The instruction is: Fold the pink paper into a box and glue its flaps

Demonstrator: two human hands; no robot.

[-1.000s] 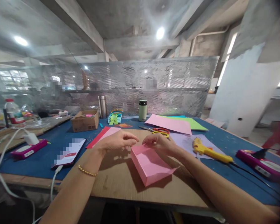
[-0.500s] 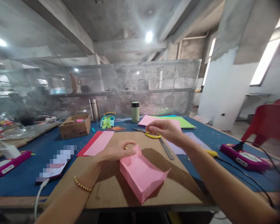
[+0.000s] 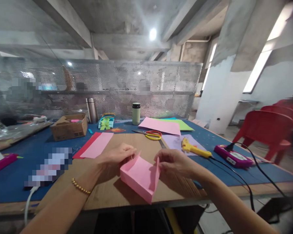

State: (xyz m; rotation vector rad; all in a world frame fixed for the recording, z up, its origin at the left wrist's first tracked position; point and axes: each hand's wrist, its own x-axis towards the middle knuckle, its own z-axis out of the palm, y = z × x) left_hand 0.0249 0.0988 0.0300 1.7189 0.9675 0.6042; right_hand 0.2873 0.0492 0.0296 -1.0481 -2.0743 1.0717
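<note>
A pink paper box point(image 3: 141, 172), open at the top with folded-up walls, sits between my hands above the cardboard sheet point(image 3: 100, 195). My left hand point(image 3: 120, 154), a gold bead bracelet at its wrist, grips the box's far left corner, with the fingertips partly hidden. On the other side, my right hand point(image 3: 174, 162) pinches the raised right wall between thumb and fingers. Beyond the hands lie scissors point(image 3: 153, 135) with red and yellow handles. A metal ruler point(image 3: 161, 143) shows partly behind my right hand.
A yellow glue gun point(image 3: 196, 149) rests on lilac paper at right, its cord running to a purple power strip point(image 3: 233, 156). Pink and red sheets point(image 3: 97, 145) lie left, near a phone point(image 3: 50, 167). Farther back stand a carton point(image 3: 69, 128), a steel flask point(image 3: 91, 110) and a green bottle point(image 3: 136, 113).
My right hand has come back from over the scissors to the box's right wall, which now stands more upright. My left hand stays at its corner. The view has turned slightly right.
</note>
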